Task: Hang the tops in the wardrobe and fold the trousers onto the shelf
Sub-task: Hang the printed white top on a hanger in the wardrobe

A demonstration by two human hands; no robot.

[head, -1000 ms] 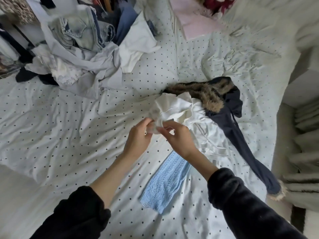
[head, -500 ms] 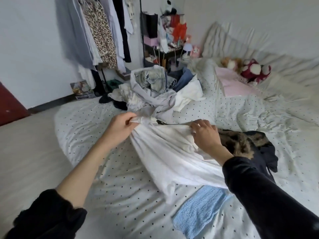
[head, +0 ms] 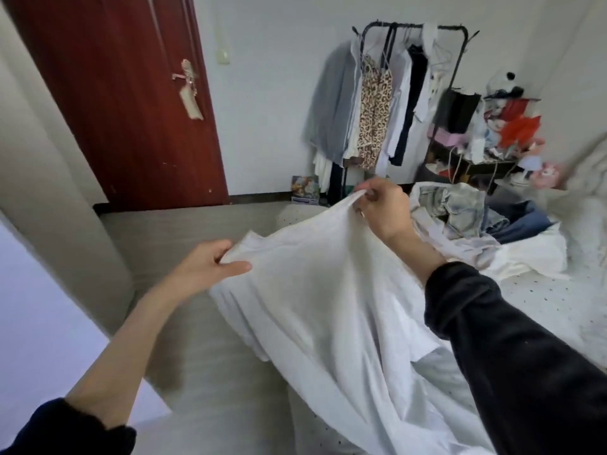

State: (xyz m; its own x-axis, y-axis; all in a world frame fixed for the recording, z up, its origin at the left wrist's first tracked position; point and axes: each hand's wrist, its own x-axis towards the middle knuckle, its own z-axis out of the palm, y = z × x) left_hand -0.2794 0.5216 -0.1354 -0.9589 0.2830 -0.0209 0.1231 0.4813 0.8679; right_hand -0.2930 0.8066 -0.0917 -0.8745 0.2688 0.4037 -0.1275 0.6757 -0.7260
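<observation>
Since the earlier frame, both hands had lifted the white top (head: 328,290) clear of the bed (head: 542,307) and spread it, and the view had swung up from the bedding to the room.

Nearest: left hand (head: 203,267) pinched one upper edge of the top, thumb over the cloth, fingers (head: 230,266) curled narrow on it. Right hand (head: 382,208) sat higher and further out, fingers bunched tight on the other upper edge, raising it into a peak. Top hung between the two hands as a loose sheet, lower part draped down across the bed edge.

Handling, judged: thin woven or jersey cloth, light, fully limp, no stiffness to rely on. It sagged deep between the grips, so it will likely fold on itself if either grip lets go. Not fragile, low slip risk in a pinch. Best hold looked like the shoulder seams or neckline, one per hand, to keep it open for a hanger. Which edge each hand held could not be told.

Further back: pile of jeans and other clothes (head: 460,211) on the bed behind the right hand. Farthest: clothes rail (head: 410,27) against the wall with garments already hung, well apart from the top. Red door (head: 124,93) to the left.
</observation>
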